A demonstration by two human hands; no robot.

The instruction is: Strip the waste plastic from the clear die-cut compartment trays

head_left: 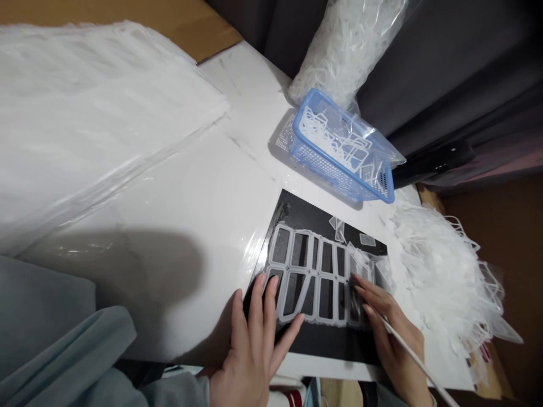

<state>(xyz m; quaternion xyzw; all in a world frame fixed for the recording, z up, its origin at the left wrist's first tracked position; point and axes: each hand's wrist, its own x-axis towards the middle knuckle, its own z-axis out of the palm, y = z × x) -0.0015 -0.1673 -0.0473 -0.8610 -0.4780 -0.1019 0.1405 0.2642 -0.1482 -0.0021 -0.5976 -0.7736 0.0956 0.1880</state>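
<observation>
A translucent white sheet with two rows of rectangular openings (292,265) lies on a black board (322,342). My left hand (254,345) is open, its spread fingers resting at the sheet's left end and lower edge. At the other end, my right hand (396,336) is closed around a thin white stick (418,362), which slants down past the wrist. My right fingertips are at the sheet's right end; the stick's working tip is hidden by them. Small clear rectangular pieces (367,240) lie loose along the board's upper right.
Behind the board stands a blue plastic basket (339,175) with white frame-shaped pieces in it. A clear bag of white strips (352,51) leans behind that. White frame scraps (441,282) are heaped at right. A large plastic-wrapped white stack (93,113) and cardboard (186,25) occupy the left.
</observation>
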